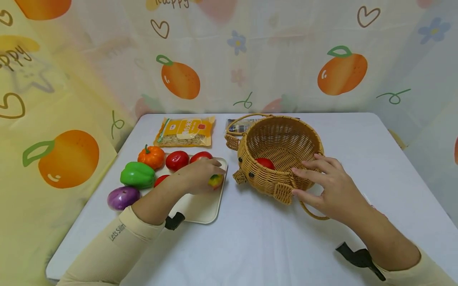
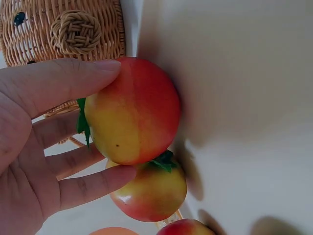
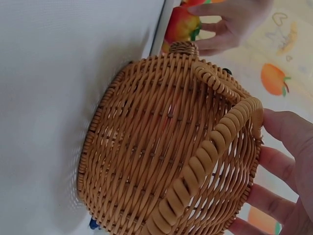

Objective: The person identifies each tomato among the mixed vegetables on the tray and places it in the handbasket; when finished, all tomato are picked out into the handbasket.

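Note:
My left hand (image 1: pixel 200 174) holds a red-and-yellow tomato (image 2: pixel 134 110) with a green calyx at the cream tray's (image 1: pixel 205 216) right side. Its thumb lies on the tomato and its fingers spread behind. Another such tomato (image 2: pixel 149 191) is close by in the left wrist view. My right hand (image 1: pixel 332 186) holds the rim of a wicker basket (image 1: pixel 264 182), thumb and fingers at its near right side. Inside the basket lies a red, round item (image 1: pixel 265 163), mostly hidden from the right wrist view by the weave.
Red tomatoes (image 1: pixel 177 161) lie on the tray. At its left are an orange pumpkin (image 1: pixel 152 157), a green bell pepper (image 1: pixel 138 174) and a purple eggplant (image 1: pixel 123 198). A yellow food bag (image 1: pixel 185 132) lies behind; a dark packet (image 1: pixel 239 126) is partly hidden behind the basket.

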Motion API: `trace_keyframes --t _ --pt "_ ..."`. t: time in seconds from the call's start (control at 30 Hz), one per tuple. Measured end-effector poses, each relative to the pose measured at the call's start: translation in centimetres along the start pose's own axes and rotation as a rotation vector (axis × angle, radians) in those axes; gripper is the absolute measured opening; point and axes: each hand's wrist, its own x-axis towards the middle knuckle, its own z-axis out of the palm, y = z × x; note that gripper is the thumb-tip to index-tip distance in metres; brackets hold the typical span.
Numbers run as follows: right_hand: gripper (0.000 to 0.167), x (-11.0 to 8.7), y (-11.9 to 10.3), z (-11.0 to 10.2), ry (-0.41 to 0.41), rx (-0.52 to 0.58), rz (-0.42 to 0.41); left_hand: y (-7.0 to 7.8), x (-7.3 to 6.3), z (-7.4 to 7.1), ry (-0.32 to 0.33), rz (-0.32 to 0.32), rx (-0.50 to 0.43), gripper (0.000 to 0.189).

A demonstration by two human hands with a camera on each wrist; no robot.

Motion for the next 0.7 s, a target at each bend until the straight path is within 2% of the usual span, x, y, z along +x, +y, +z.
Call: trace_keyframes --t 0.2,0.53,0.7 --pt "0.055 0.01 -0.08 0.02 -0.003 0.000 0.008 -0.15 -0.11 0.17 0.009 0.007 -0.006 0.045" --pt "0.054 0.06 -0.16 -0.03 0.006 -0.003 0.003 -0.49 -0.35 -0.02 0.037 0.023 -0.005 0.048" --pt "0.053 -0.06 0.05 0.18 0.010 -0.004 0.006 -0.49 -0.43 -0.19 0.077 0.075 -0.016 0.045"
